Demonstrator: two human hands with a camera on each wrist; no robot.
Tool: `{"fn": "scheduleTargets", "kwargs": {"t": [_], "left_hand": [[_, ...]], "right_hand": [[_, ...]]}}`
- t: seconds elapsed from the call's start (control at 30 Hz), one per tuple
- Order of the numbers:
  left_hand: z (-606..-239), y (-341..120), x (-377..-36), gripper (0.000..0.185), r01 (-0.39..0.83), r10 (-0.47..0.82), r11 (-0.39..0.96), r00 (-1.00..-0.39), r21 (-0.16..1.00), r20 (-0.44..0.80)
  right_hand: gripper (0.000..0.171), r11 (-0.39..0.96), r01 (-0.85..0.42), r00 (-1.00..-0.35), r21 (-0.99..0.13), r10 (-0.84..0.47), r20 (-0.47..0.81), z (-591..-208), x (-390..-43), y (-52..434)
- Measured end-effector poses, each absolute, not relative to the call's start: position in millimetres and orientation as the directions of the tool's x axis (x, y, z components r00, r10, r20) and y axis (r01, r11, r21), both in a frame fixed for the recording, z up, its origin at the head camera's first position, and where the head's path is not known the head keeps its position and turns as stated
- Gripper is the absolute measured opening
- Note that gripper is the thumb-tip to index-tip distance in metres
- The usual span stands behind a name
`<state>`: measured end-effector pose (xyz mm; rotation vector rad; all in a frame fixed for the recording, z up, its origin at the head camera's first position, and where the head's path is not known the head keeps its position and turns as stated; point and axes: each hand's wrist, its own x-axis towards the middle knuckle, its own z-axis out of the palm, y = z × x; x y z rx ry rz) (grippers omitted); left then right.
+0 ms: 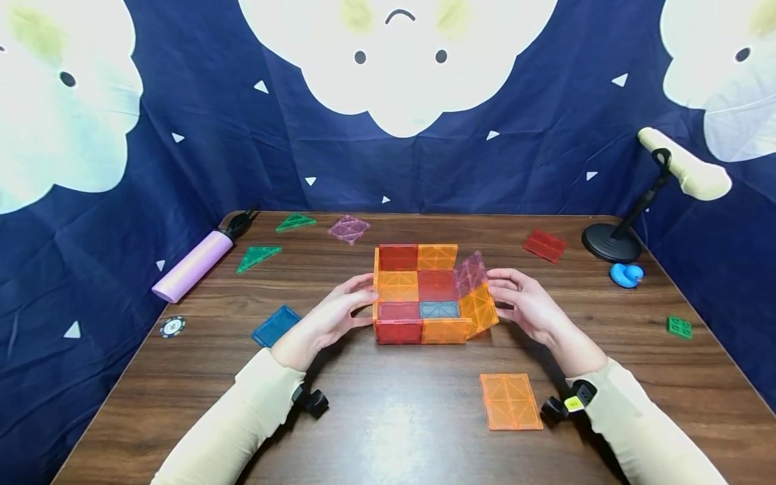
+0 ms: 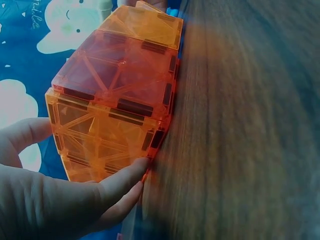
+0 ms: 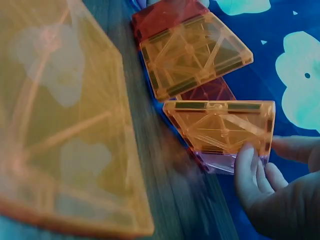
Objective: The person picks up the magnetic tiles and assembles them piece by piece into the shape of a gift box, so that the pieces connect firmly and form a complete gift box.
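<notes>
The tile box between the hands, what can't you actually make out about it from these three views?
- Head view: the left hand covers the left wall of the tile box, so fingertip contact is hidden.
- Head view: the right hand hides the outer side of the leaning right wall.
- Right wrist view: the loose orange tile is close, blurred and cut off by the frame edge.
- Left wrist view: the box interior is not visible.

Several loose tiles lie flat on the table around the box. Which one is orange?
The rectangular orange tile lying alone near the front edge, beside the right wrist. The other loose tiles are green, pink, red or blue.
</notes>
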<state>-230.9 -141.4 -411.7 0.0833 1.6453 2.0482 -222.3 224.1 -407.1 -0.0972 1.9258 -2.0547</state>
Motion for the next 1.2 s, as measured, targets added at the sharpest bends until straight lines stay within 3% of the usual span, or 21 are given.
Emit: {"fn": "scheduleTargets", "kwargs": {"t": [0.47,0.6,0.73,0.8,1.0,1.2], "left_hand": [[-412.0,-140.5,-232.7,0.065,-0.359,0.427,-0.130,-0.862,0.924,-0.274],[-412.1,-139.2,-232.6,0.065,-0.352,0.429,-0.127,-0.862,0.928,-0.268],[-412.4,-137.0,-232.3,0.065,-0.346,0.424,-0.129,-0.867,0.929,-0.264],[-412.8,-136.5,-232.1,0.065,-0.346,0.421,-0.131,-0.868,0.929,-0.264],[-416.8,-138.1,-231.9,0.066,-0.343,0.403,-0.121,-0.874,0.931,-0.270],[-417.7,-137.5,-233.5,0.068,-0.329,0.414,-0.121,-0.874,0.937,-0.254]], "right_hand": [[0.037,0.031,0.130,-0.934,-0.991,-0.332,-0.133,-410.4,-241.8,209.9],[0.042,0.256,0.028,-0.970,-0.966,-0.227,-0.088,-404.9,-265.8,231.7],[0.041,0.692,-0.106,-0.992,-0.714,-0.122,0.029,-402.0,-296.4,263.3],[0.043,0.823,-0.121,-0.993,-0.556,-0.106,0.059,-404.0,-309.9,278.4],[0.046,0.917,-0.137,-0.991,-0.374,-0.127,0.050,-420.3,-329.1,301.0],[0.045,0.917,-0.270,-0.963,-0.293,-0.260,0.073,-422.0,-307.6,282.2]]}}
